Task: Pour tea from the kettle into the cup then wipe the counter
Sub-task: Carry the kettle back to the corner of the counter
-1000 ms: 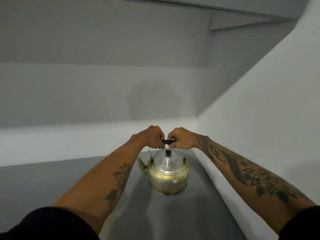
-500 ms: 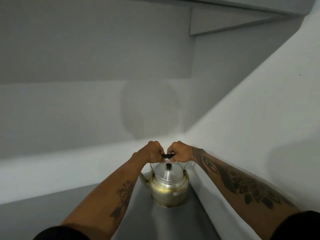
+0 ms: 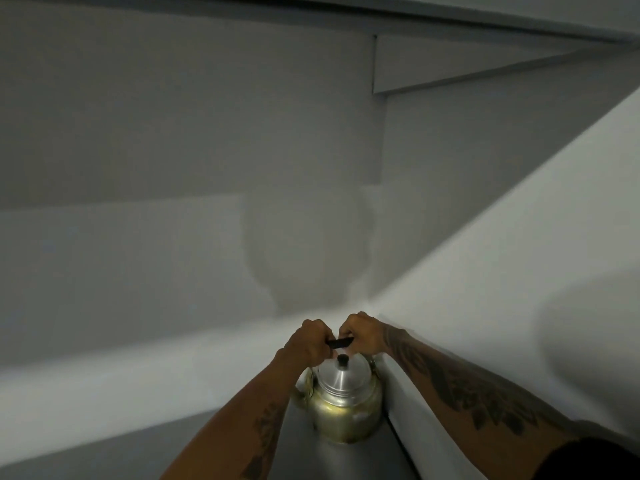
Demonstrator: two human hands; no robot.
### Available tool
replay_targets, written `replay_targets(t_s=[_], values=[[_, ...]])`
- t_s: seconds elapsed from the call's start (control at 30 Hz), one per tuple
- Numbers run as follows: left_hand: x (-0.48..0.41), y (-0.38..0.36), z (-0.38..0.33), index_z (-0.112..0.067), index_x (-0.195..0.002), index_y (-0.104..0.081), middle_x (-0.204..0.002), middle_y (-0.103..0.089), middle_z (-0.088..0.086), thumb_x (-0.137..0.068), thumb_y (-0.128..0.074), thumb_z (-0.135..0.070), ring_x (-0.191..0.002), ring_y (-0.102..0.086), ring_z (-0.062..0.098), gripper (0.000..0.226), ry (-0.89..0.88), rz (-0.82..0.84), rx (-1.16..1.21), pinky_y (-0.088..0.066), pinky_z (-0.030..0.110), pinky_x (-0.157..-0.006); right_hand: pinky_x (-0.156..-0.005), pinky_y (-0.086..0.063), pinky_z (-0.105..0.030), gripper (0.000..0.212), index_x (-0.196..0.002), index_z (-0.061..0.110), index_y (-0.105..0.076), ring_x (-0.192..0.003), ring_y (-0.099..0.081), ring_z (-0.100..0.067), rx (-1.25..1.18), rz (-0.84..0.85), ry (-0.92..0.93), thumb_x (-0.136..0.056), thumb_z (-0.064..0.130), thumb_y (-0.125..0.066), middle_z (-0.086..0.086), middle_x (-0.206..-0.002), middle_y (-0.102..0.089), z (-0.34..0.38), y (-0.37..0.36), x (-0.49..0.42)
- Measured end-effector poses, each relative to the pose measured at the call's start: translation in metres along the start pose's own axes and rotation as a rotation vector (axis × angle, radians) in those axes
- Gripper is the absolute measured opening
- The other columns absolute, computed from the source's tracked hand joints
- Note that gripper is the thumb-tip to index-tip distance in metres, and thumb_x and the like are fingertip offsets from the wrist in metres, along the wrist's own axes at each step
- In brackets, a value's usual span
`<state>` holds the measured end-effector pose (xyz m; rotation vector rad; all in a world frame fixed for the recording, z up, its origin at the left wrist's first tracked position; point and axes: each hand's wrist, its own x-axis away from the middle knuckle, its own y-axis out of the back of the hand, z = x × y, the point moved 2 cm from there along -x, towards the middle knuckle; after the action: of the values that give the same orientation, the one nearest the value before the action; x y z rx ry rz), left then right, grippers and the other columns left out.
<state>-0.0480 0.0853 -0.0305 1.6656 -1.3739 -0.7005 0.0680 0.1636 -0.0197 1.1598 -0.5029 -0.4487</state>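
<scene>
Lower centre of the frame: left hand (image 3: 309, 342) and right hand (image 3: 363, 336) both clamped on the black handle (image 3: 340, 342) of the kettle (image 3: 344, 403), over the grey surface (image 3: 301, 455), close beside the wall (image 3: 485, 271). No cup visible. Risk: the kettle body may knock the wall and slop tea; the lid (image 3: 343, 377) may slip when tilted.

We list one grey counter (image 3: 332, 460), running along the right-hand wall (image 3: 485, 271); on it, one tarnished metal kettle (image 3: 341, 410), upright, beside that wall.
</scene>
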Motion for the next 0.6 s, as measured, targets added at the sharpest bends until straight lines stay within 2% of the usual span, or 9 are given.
replay_targets(t_s=[0.07,0.17,0.3,0.4,0.5,0.6], values=[[-0.004,-0.003,-0.001,-0.013,-0.105,-0.072,-0.105,-0.066,0.012,-0.079,-0.072,-0.019,-0.097,-0.063,0.026,0.027,0.005,-0.002,0.003,-0.051,0.03,-0.085,-0.06,-0.039,-0.024,0.016,-0.087,0.007,-0.071,-0.073,-0.051,-0.019,-0.008,-0.006,-0.014,-0.074,0.004,-0.064,-0.002,-0.076,-0.057,-0.005,0.001,-0.001],[-0.009,-0.006,-0.008,-0.013,-0.105,-0.072,-0.096,-0.059,0.006,-0.079,-0.071,-0.019,-0.095,-0.063,0.025,0.026,-0.003,-0.017,0.013,-0.05,0.029,-0.082,-0.057,-0.037,-0.019,0.017,-0.087,0.007,-0.071,-0.074,-0.05,-0.018,-0.016,-0.013,-0.032,-0.073,0.003,-0.063,-0.005,-0.078,-0.058,-0.014,0.004,0.001],[-0.01,-0.008,-0.006,-0.014,-0.106,-0.072,-0.102,-0.064,0.011,-0.079,-0.071,-0.017,-0.097,-0.064,0.027,0.027,-0.006,-0.024,0.011,-0.05,0.029,-0.082,-0.068,-0.04,-0.027,0.023,-0.094,0.008,-0.07,-0.078,-0.048,-0.016,-0.002,-0.021,-0.038,-0.074,0.003,-0.059,-0.013,-0.096,-0.067,-0.014,0.003,0.003],[-0.009,-0.008,-0.004,-0.016,-0.11,-0.071,-0.109,-0.066,0.013,-0.079,-0.071,-0.018,-0.099,-0.063,0.026,0.03,0.003,-0.025,0.014,-0.052,0.032,-0.088,-0.069,-0.041,-0.028,0.025,-0.096,0.01,-0.069,-0.08,-0.05,-0.017,0.0,-0.022,-0.043,-0.074,0.003,-0.06,-0.012,-0.099,-0.067,-0.011,0.005,0.006],[-0.007,-0.009,-0.001,-0.014,-0.119,-0.065,-0.117,-0.064,0.012,-0.08,-0.072,-0.021,-0.111,-0.058,0.027,0.04,0.015,-0.006,0.012,-0.049,0.035,-0.097,-0.072,-0.044,-0.029,0.028,-0.1,0.012,-0.068,-0.084,-0.05,-0.017,0.019,-0.011,-0.054,-0.074,0.008,-0.063,-0.01,-0.103,-0.068,-0.01,0.009,0.009],[-0.001,-0.009,0.003,-0.014,-0.134,-0.052,-0.132,-0.055,0.01,-0.079,-0.074,-0.024,-0.124,-0.051,0.025,0.06,0.051,0.007,0.049,-0.042,0.036,-0.106,-0.089,-0.049,-0.034,0.046,-0.12,0.014,-0.06,-0.104,-0.055,-0.023,0.033,-0.002,-0.059,-0.074,0.017,-0.07,-0.009,-0.12,-0.063,-0.007,0.013,0.013]])
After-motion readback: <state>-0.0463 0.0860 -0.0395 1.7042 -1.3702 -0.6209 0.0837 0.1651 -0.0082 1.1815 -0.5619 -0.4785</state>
